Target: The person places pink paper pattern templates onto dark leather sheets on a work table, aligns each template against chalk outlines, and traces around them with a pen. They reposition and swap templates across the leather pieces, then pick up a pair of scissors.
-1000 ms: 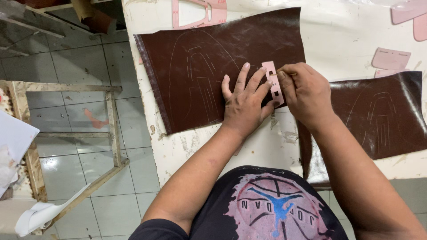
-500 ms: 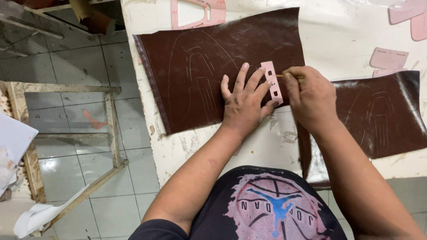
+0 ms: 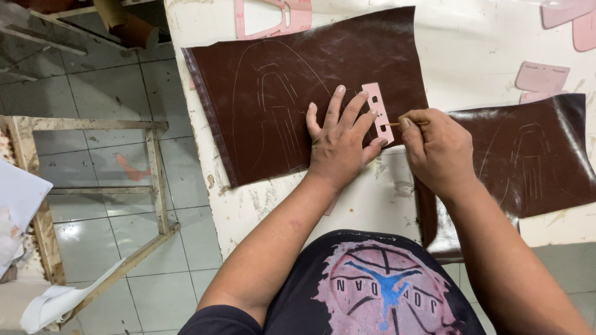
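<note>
Pinched in the right hand (image 3: 437,149) grip is a thin marking tool (image 3: 397,124), tip set against the edge of a small pink template (image 3: 376,110). Template is pressed flat by the left hand (image 3: 341,139), fingers spread, nothing grasped, on a brown leather sheet (image 3: 292,80) w/ scribed outlines already on it. Sheet lies on the white table (image 3: 472,56); a second leather piece (image 3: 534,155) sits just to the right, more pink patterns (image 3: 540,77) beyond. Step in hand, as judged: tracing round the template. Next move calls for steady pressure so it isn't shifted.
</note>
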### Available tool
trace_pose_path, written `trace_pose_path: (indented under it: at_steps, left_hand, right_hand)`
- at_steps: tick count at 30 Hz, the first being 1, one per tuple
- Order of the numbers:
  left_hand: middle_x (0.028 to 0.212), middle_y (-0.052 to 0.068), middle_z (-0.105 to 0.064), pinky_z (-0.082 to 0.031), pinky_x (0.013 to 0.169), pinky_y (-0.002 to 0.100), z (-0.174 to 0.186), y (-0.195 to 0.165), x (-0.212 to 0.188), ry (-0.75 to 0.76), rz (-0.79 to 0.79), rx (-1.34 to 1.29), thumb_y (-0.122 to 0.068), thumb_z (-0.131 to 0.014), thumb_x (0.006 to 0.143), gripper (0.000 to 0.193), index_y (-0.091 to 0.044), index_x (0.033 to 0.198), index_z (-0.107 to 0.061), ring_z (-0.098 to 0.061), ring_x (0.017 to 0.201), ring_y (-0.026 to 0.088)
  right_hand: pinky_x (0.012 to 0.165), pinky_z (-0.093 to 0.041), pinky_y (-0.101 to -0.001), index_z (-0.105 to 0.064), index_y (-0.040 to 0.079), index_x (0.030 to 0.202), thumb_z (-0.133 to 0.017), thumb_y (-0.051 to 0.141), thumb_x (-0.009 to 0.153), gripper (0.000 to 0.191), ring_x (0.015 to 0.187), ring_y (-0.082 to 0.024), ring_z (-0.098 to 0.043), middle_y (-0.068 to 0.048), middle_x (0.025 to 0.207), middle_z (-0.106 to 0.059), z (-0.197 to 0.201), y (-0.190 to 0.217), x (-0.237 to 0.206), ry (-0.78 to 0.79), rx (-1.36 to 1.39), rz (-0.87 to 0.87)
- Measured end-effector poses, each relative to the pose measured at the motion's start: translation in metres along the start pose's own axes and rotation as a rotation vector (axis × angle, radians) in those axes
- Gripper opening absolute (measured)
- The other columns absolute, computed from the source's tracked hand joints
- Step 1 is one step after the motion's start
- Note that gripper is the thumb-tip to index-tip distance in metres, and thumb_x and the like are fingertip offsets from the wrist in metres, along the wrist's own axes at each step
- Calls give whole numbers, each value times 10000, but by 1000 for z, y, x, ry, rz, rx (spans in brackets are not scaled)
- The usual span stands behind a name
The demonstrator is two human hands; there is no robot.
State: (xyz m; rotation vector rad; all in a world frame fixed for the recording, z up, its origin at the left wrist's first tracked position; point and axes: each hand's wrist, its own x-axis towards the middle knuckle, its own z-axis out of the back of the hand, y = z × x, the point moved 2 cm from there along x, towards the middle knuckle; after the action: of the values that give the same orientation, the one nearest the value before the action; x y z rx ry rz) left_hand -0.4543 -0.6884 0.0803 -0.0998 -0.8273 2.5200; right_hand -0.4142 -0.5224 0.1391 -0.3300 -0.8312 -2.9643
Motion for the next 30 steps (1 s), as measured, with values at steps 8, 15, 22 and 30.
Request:
trace_pose_path:
  at_steps: [8, 15, 22, 30]
  left_hand:
    - [1541, 43, -434, -70, 1204, 718, -2, -1, 1, 3, 5, 14, -520, -695, 886, 511, -181, 1268, -699, -220, 1532, 319]
    - [1544, 38, -435, -68, 1202, 717, -1, -2, 1, 18, 17, 14, -543, -684, 898, 508, -183, 1257, -695, -227, 1533, 319]
    - [1545, 50, -428, -72, 1198, 727, -2, 1, -2, 17, 3, 16, -507, -722, 869, 506, -178, 1252, -692, -217, 1530, 328]
    - [1544, 49, -428, -73, 1202, 724, -3, 1, -1, 30, 13, 12, -505, -719, 871, 486, -180, 1231, -695, -219, 1531, 334]
  right_hand:
    - [741, -564, -377, -691, 43, 1027, -701, 104, 1033, 62, 824, -275, -704, -106, 958, -723, 11, 20, -4, 47, -103, 135]
    - [686, -555, -369, -697, 30, 1030, -702, 132, 1041, 102, 780, -271, -698, -119, 938, -715, 4, 18, -5, 96, -7, 3]
    - [726, -571, -351, -704, 21, 1096, -686, 147, 1064, 131, 833, -264, -720, -139, 987, -726, -4, 7, -10, 51, 99, -67]
    - [725, -572, -348, -713, 24, 1124, -701, 135, 1072, 123, 833, -248, -722, -144, 984, -725, -7, 2, -5, 18, 107, -122]
